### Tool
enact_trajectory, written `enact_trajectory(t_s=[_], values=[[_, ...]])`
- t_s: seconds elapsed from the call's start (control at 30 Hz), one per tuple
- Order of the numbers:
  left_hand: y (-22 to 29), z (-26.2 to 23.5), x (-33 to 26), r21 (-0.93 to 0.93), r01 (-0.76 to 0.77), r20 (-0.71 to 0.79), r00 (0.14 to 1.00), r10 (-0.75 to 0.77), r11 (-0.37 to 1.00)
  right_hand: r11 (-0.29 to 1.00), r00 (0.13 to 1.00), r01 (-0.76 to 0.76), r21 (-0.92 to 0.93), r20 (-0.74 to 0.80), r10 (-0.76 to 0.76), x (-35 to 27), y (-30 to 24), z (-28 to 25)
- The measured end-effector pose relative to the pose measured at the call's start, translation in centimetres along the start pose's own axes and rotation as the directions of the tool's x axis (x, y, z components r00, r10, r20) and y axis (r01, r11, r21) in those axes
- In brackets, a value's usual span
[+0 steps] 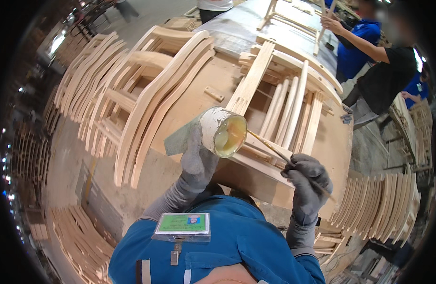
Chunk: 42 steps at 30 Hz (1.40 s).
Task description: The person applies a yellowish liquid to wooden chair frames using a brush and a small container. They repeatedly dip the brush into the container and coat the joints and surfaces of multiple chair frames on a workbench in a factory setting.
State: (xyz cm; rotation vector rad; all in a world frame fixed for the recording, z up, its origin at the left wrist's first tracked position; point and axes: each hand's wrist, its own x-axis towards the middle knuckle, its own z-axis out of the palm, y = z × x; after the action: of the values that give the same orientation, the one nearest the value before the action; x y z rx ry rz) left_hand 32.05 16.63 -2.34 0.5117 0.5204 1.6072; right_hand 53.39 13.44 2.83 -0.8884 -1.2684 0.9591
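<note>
wooden chair backs [149, 104] stand stacked at ten o'clock from the cup [222, 132], planks [254, 75] at one and round rods [296, 102] at two, with a small block [214, 93] at twelve. a person in black [383, 78] stands farther out at two. the left hand [197, 158], gloved, grasps the cup, its mouth tilted toward the camera, yellowish stuff inside; the right hand [307, 182], at four, grips a thin stick [270, 147] reaching the rim. whether its tip dips in is unclear; the cup hides some wood behind. the tabletop [334, 151] shows right of the rods, ending at three o'clock.
</note>
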Motion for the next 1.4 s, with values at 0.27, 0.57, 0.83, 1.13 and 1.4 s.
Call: enact_trajectory(t_s=[0.27, 0.57, 0.83, 1.13, 1.4], values=[[-0.1, 0.5, -4.0, 0.347, -0.145, 0.059, 0.989, 0.132, 0.927, 0.965, 0.864, 0.203, 0.168, 0.433, -0.257, 0.6, -0.5, 3.2], [5.4, -1.2, -7.7, 0.036, -0.03, -0.206, 0.978, 0.037, 0.999, 0.777, 0.393, 0.616, 0.133, 0.803, -0.449, -0.6, 0.7, 5.0], [10.2, -3.4, -14.1, 0.189, 0.028, -0.378, 0.925, 0.046, 0.982, 0.798, 0.433, 0.532, 0.283, 0.719, -0.544, -2.6, -1.0, 13.1], [17.5, -10.6, -27.2, 0.24, -0.477, -0.532, 0.664, 0.525, 0.846, 0.976, 0.711, 0.154, 0.152, 0.669, -0.216, -14.0, -1.0, 25.1], [22.2, -15.7, -36.7, 0.255, -0.775, -0.52, 0.394, 0.758, 0.578, 0.919, 0.669, -0.283, 0.274, 0.743, -0.015, -25.2, -3.5, 31.3]])
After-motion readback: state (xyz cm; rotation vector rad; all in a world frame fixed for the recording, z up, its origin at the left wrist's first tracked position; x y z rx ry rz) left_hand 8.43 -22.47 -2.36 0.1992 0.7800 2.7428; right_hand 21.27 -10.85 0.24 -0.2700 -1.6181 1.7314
